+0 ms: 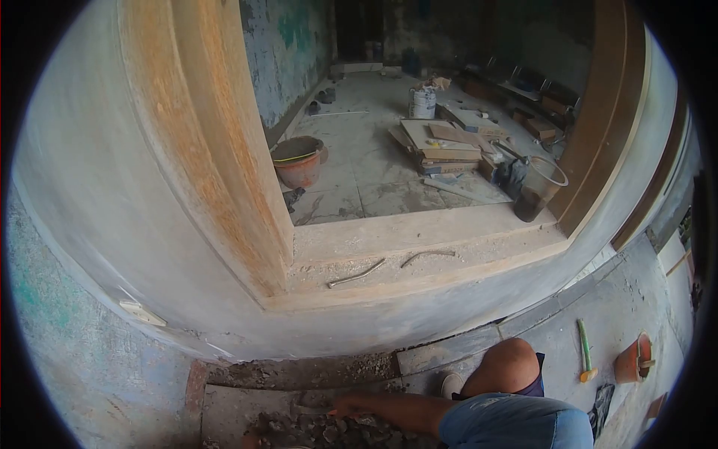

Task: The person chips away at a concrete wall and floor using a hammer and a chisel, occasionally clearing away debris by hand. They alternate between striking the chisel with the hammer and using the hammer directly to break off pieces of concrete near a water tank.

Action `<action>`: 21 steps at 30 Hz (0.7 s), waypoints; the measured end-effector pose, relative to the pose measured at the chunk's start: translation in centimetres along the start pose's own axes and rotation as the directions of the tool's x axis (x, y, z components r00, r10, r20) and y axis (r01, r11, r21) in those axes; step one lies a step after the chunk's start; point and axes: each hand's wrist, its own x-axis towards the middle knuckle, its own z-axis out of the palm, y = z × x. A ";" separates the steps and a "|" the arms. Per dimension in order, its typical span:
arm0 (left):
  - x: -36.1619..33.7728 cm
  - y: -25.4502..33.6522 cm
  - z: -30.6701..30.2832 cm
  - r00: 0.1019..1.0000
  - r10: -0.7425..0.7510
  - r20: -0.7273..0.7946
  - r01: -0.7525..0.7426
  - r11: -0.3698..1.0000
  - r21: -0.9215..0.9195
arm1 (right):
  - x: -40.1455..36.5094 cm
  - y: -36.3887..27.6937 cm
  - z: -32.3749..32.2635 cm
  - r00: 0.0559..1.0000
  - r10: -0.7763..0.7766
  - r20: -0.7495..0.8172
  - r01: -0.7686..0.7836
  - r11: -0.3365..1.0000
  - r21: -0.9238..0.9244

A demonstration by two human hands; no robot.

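My right hand [345, 406] reaches in from the right, low in the view, below a light blue sleeve [516, 420]. Its fingers are closed around what looks like a trowel [313, 409], with a flat grey blade pointing left and a bit of orange by the fingers. Beneath it lies a heap of broken rubble [336, 432]. A small skin-toned patch at the bottom edge, left of the rubble, may be my left hand [253, 440]; its fingers cannot be made out. A strip of dug-out soil [314, 371] runs along the wall's foot.
Two bent metal pieces [357, 274] lie on the window sill [419, 228]. A clear bucket [540, 187] stands at its right end. Inside are an orange bucket [299, 166] and stacked boxes [441, 146]. A green-handled hammer [584, 350] and a small orange bucket [634, 359] are at right.
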 end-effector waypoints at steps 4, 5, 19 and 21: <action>0.2 -0.1 -0.1 0.999 0.022 0.027 -0.023 1.000 0.005 | -1.1 -0.3 0.0 0.998 0.038 -0.047 -0.036 0.998 0.054; 0.1 -0.2 -0.2 0.999 0.027 0.029 -0.027 1.000 0.006 | -1.2 -0.5 -0.1 0.998 0.040 -0.046 -0.038 0.998 0.053; 0.3 -2.9 -0.9 0.992 0.072 0.102 -0.073 0.997 0.002 | -0.6 0.2 0.1 0.998 0.008 -0.070 -0.004 0.998 0.055; 0.2 -3.6 -1.0 0.988 0.096 0.119 -0.095 0.995 -0.011 | -0.7 -0.1 -0.2 0.999 -0.001 -0.051 0.003 0.999 0.041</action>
